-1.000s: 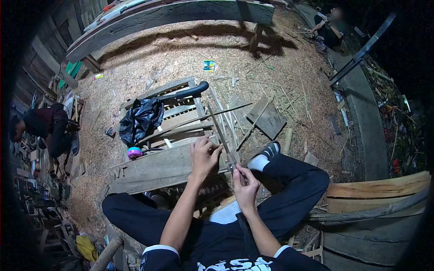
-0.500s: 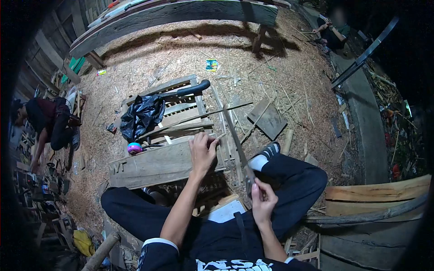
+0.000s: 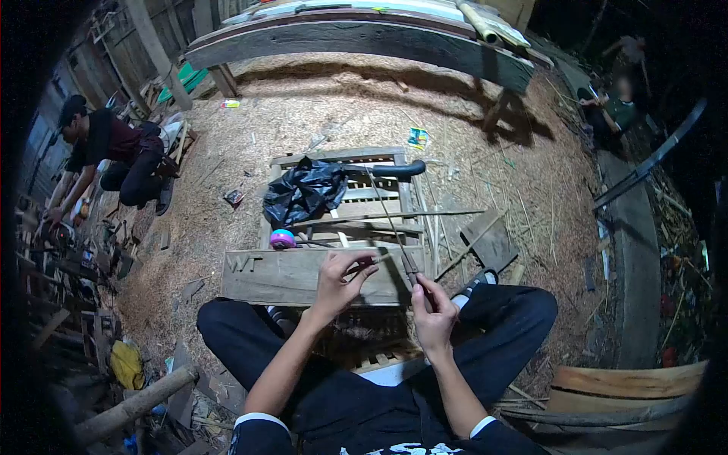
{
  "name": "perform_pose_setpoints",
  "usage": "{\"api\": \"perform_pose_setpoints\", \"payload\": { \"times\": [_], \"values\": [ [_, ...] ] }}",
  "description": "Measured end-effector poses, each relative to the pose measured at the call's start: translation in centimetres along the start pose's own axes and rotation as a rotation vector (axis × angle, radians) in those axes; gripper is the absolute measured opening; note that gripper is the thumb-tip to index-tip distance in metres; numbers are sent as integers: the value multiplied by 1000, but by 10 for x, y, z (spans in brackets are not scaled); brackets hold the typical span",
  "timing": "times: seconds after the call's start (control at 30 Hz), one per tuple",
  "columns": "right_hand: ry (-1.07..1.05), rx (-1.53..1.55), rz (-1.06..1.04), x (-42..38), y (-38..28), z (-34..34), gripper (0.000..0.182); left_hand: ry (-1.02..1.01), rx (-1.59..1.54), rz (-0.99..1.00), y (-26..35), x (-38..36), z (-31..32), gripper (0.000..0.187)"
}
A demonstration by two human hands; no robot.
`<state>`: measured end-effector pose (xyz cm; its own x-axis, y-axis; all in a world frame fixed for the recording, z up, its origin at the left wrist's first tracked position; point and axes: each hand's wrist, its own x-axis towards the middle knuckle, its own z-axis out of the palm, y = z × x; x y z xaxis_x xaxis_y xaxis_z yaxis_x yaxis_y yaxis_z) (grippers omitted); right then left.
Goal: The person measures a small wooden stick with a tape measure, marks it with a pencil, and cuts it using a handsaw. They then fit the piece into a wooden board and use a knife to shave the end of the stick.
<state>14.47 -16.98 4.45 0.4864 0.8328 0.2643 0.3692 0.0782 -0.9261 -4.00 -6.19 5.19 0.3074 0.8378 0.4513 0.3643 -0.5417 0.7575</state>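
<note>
My left hand (image 3: 340, 284) pinches a short, thin wooden stick (image 3: 385, 256) above a low wooden bench board (image 3: 288, 277). To its right, my right hand (image 3: 434, 311) is closed round the lower end of a long, thin blade (image 3: 391, 220), which points up and away from me. The stick's tip lies close to the blade; whether they touch I cannot tell. Beyond the board, a black plastic bag (image 3: 303, 189) and a tool with a dark handle (image 3: 398, 170) lie on a slatted wooden frame (image 3: 334, 155). A pink and blue round object (image 3: 283, 239) stands at the board's edge.
A long wooden bench (image 3: 364, 47) spans the back. One person (image 3: 125, 155) crouches at the left; another (image 3: 614, 110) sits at the far right, with someone standing behind. Wood shavings and sticks cover the ground. A square board (image 3: 489, 239) lies right of the frame. Planks (image 3: 622, 383) lie lower right.
The view has shifted, so the scene sits further right. My right hand has moved closer to my left, and the blade is now near the stick.
</note>
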Motion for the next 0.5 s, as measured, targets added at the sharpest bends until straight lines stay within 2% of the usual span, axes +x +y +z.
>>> {"api": "perform_pose_setpoints", "payload": {
  "times": [0.17, 0.27, 0.43, 0.5],
  "values": [
    [-137, -117, -87, 38, -8, 40, 24, -22, 0, 149, -23, 14, -39, 27],
    [-128, -262, -439, 65, -5, 68, 22, -10, 46, 200, -35, 21, -56, 27],
    [-248, -443, -657, 97, 4, 98, 31, 76, 97, 210, -54, 27, -70, 28],
    [-442, -462, -694, 107, 10, 101, 31, 65, 170, 298, -55, 31, -72, 29]
  ]
}}
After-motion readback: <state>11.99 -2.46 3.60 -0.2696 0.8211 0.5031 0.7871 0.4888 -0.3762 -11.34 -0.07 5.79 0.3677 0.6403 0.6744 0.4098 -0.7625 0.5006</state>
